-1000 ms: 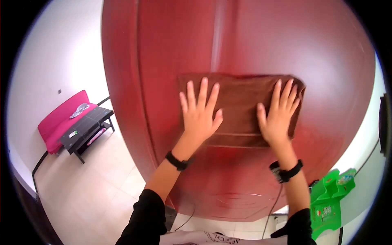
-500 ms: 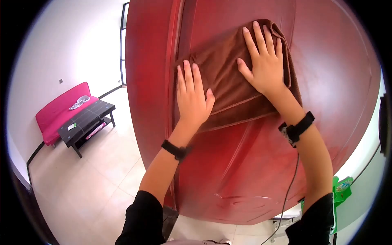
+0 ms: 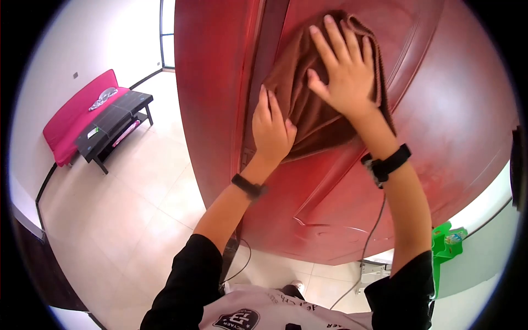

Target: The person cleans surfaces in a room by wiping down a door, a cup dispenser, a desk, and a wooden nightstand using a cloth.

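Note:
A brown cloth (image 3: 316, 104) lies against a red panelled door (image 3: 341, 203), bunched into folds. My right hand (image 3: 349, 80) rests flat on its upper right part, fingers spread and thumb out to the side. At the cloth's left edge, my left hand (image 3: 273, 129) has its fingers bent and close together, gathering the fabric; the fingertips are partly hidden. Each wrist wears a black band, the left band (image 3: 248, 186) and the right band (image 3: 393, 160).
A pink sofa (image 3: 77, 118) stands by the white wall at left, behind a low black table (image 3: 91, 144). Pale tiles (image 3: 143, 181) cover the floor. A cable (image 3: 375, 228) hangs below my right wrist, near a green plastic object (image 3: 444, 242) at lower right.
My left hand has moved right and its fingers have bent onto the cloth, which is now more bunched. My right hand has shifted slightly up and left, still flat.

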Motion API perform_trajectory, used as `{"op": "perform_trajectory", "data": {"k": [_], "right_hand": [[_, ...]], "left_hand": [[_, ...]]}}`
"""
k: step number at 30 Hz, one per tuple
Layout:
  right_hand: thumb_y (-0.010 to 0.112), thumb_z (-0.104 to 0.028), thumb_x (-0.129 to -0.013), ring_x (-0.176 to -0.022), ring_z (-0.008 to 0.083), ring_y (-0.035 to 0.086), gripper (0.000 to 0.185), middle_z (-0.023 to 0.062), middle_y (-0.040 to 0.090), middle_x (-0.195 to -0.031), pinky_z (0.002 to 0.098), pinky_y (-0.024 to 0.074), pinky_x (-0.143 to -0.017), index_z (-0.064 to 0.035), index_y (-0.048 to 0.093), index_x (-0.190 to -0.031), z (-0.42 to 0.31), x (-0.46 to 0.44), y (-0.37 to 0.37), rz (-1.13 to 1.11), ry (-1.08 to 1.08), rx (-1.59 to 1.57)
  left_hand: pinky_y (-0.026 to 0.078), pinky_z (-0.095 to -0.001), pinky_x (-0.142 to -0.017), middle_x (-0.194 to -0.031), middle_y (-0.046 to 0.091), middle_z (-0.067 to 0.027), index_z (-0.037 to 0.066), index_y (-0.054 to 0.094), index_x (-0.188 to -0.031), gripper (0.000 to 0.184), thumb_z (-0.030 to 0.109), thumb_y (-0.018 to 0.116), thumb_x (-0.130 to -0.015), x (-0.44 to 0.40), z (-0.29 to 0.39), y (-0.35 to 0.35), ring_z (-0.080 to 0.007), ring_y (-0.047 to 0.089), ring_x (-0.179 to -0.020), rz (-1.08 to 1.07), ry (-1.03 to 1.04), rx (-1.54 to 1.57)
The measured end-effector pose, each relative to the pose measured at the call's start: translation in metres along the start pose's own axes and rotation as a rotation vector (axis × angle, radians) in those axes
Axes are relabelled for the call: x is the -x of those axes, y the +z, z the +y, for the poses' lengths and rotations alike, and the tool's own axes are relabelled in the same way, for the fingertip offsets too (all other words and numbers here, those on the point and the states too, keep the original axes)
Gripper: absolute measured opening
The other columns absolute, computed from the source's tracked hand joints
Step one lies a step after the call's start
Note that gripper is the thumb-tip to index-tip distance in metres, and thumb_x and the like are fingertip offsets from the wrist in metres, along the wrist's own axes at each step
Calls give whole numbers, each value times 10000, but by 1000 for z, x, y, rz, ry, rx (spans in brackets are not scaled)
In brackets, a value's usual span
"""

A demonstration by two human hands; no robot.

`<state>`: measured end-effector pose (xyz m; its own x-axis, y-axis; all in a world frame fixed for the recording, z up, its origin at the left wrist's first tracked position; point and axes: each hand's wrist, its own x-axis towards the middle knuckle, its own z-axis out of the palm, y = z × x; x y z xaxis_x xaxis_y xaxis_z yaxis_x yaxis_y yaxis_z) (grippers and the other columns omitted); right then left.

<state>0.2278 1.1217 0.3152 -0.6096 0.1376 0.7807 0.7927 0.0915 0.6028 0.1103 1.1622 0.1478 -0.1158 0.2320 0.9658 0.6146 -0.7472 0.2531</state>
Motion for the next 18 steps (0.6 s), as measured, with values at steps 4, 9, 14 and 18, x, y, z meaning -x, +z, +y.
{"op": "perform_trajectory", "data": {"k": [4, 9, 14, 18], "right_hand": [[539, -415, -763, -1292, 304, 373, 683, 74, 359, -1465, 540, 296, -1040, -186, 420, -1395, -25, 28, 12, -17, 20, -31], [646, -315, -691, -1263, 295, 377, 776, 79, 319, -1485, 525, 300, -1034, -142, 393, -1404, -47, 49, 14, -108, 10, -184], [613, -293, -727, -1230, 284, 414, 705, 59, 358, -1467, 474, 322, -1031, -181, 422, -1397, -68, 60, 19, -146, 44, -266], [625, -169, -722, -1194, 278, 443, 698, 46, 386, -1449, 420, 354, -1008, -147, 424, -1390, -76, 70, 24, -130, 21, -276]], "left_hand": [[301, -514, -1037, -1386, 275, -357, -165, 247, -1350, 693, 65, 514, -753, 41, -2, 4, -504, 341, -1236, -51, -77, -31], [372, -474, -985, -1358, 338, -331, -122, 297, -1346, 693, 77, 564, -738, 73, -12, 2, -475, 412, -1176, -80, -156, -25], [386, -454, -972, -1326, 351, -334, -121, 308, -1332, 621, 29, 561, -785, 83, -16, -9, -467, 427, -1153, -178, -220, 54], [395, -438, -956, -1324, 353, -321, -112, 337, -1321, 528, 17, 511, -840, 90, -15, -15, -462, 427, -1143, -183, -267, 65]]}}
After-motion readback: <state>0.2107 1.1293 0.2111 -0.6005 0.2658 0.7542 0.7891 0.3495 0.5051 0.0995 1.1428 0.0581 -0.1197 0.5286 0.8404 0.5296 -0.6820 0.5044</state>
